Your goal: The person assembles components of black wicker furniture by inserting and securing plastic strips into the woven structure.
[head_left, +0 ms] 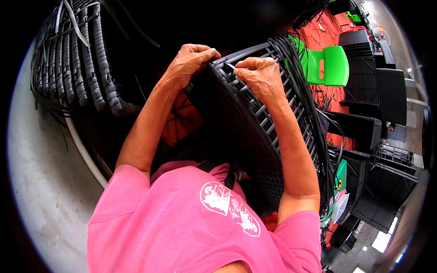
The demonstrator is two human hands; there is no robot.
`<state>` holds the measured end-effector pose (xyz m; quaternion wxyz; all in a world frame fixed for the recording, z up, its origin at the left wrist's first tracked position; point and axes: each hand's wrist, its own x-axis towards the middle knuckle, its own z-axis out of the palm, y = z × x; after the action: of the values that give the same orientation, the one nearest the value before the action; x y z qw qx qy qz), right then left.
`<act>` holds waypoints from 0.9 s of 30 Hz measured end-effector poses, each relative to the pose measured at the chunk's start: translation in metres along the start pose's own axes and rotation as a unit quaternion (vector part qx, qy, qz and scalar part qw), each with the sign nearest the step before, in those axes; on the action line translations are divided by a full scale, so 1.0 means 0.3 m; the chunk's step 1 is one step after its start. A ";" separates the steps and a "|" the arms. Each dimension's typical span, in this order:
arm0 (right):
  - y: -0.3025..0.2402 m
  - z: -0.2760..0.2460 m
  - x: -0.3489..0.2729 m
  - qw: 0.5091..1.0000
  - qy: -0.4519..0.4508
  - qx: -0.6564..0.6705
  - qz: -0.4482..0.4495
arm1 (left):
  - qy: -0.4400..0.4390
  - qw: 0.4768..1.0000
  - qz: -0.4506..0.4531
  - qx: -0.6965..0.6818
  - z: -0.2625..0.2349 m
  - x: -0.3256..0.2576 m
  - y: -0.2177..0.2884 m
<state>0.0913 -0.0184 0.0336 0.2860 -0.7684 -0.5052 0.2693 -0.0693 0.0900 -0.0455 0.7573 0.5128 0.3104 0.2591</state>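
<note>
A black wicker furniture piece (246, 123), partly woven with open slats along its top, stands in front of me. My left hand (193, 61) is closed in a pinch at its far left corner; what lies between the fingertips is too small to make out. Just to the right, my right hand (261, 75) pinches a narrow plastic strip (230, 65) over the slats, its end glinting pale. A thick bundle of long black strips (309, 104) hangs down the right side of the piece.
Black wrapped furniture parts (86, 59) are stacked at the far left, above a grey floor (50, 182). On the right, a bright green chair (330, 66) stands on a red floor covering (337, 107). Several black woven furniture pieces (382, 195) stand beyond it.
</note>
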 end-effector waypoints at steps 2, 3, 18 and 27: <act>-0.005 0.003 0.004 1.000 -0.008 -0.022 -0.008 | -0.012 1.000 0.009 0.002 -0.002 -0.006 -0.004; -0.017 -0.002 0.002 0.999 -0.012 -0.041 -0.015 | -0.012 1.000 0.010 -0.012 0.000 -0.011 -0.010; -0.001 -0.009 -0.050 0.994 -0.004 0.066 0.081 | 0.004 0.956 0.052 0.288 0.055 0.004 0.088; 0.073 0.052 -0.091 0.983 0.050 0.166 0.063 | -0.010 0.820 0.054 0.570 0.171 0.108 0.143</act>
<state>0.0847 -0.0483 0.0107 0.4174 -0.7527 -0.3892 0.3282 -0.0128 0.0961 0.0025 0.3181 0.8713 0.3668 0.0713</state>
